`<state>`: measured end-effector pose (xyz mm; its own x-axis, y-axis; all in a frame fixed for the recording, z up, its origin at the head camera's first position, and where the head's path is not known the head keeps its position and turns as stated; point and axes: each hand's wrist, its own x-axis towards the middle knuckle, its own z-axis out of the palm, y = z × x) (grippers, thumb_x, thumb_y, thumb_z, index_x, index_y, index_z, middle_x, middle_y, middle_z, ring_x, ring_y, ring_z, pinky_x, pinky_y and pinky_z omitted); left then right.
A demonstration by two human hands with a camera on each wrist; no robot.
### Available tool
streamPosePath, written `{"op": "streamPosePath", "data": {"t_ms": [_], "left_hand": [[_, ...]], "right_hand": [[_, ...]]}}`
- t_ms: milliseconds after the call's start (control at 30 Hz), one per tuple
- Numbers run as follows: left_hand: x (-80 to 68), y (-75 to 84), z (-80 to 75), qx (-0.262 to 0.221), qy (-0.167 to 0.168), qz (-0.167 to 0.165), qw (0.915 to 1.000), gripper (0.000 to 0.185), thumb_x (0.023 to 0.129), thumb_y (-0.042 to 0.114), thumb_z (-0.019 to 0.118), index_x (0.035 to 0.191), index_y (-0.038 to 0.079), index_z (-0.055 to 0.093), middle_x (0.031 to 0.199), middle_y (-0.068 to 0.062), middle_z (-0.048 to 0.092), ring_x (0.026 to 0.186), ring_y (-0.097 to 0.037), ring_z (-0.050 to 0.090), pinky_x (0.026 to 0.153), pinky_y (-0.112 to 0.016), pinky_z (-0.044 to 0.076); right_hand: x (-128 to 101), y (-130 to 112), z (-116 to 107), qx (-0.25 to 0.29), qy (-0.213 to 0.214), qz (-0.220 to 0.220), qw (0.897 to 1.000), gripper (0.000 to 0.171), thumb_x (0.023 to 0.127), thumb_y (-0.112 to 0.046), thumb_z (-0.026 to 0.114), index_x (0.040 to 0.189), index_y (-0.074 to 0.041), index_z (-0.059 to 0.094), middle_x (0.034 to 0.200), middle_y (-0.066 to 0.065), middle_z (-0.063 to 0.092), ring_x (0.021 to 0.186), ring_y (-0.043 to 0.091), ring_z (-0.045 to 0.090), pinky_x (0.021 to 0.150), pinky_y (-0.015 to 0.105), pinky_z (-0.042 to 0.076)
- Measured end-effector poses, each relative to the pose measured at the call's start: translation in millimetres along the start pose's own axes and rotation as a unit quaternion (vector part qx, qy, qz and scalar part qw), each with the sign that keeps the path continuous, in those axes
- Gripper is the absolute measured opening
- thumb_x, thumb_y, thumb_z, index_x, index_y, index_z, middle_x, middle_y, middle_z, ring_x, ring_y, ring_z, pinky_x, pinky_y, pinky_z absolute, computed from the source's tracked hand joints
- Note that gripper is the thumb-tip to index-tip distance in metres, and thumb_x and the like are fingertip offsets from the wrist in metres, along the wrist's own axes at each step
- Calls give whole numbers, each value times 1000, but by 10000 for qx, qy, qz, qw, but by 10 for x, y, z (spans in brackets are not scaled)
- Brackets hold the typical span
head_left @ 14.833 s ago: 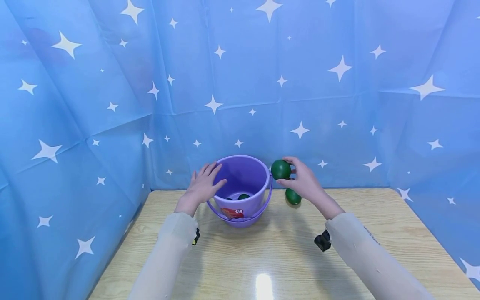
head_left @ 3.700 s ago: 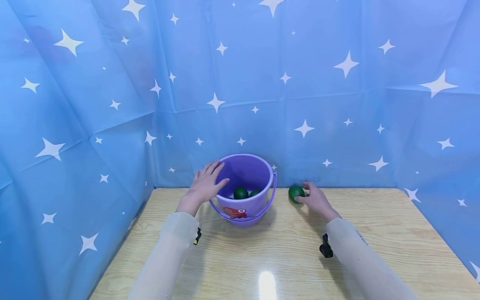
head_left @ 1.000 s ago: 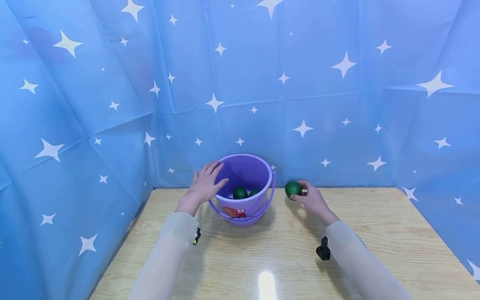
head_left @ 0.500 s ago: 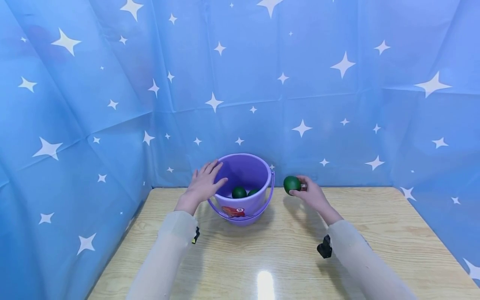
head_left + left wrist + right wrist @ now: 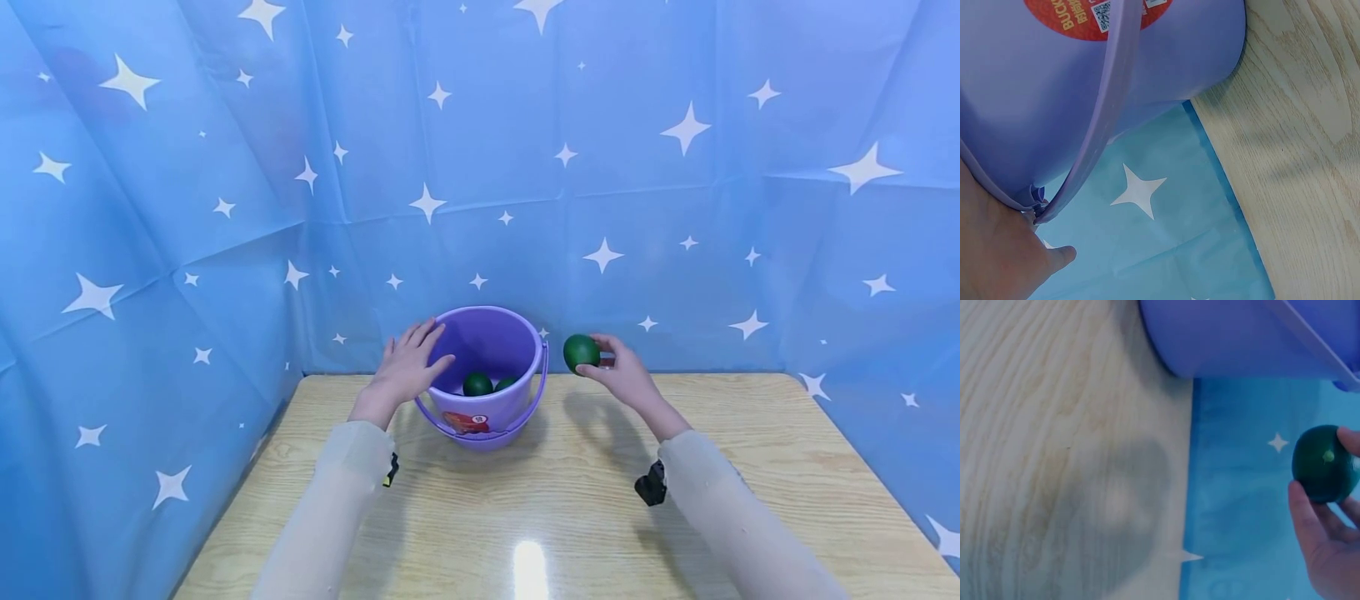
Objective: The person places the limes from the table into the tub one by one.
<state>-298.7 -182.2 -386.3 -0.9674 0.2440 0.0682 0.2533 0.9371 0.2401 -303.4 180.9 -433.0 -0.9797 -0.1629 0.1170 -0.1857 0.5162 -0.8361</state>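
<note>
Starry blue curtain (image 5: 675, 192) backs wooden table (image 5: 570, 517) (purple bucket (image 5: 487, 417) between hands).

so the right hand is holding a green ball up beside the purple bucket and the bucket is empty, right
Not quite. The right hand does hold a green ball up beside the purple bucket, but the bucket is not empty: the head view shows two green balls already inside it.

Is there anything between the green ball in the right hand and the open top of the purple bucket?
Nothing visible. The right hand holds the round green ball in the air beside the purple plastic bucket's rim; the left hand rests on the opposite rim.
</note>
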Motion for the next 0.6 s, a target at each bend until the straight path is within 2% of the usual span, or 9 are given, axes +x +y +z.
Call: {"op": "streamPosePath", "data": {"t_ms": [600], "left_hand": [[-10,2,-8,-11,-51,-47,10000,71,102,59,37,161,25,19,170,-2,11,157,-33,8,124,-65,3]], "right_hand": [[57,-388,-141,-83,83,-314,9994,74,94,-33,69,153,-4,35,145,24,49,127,43,55,96,54,54]]}}
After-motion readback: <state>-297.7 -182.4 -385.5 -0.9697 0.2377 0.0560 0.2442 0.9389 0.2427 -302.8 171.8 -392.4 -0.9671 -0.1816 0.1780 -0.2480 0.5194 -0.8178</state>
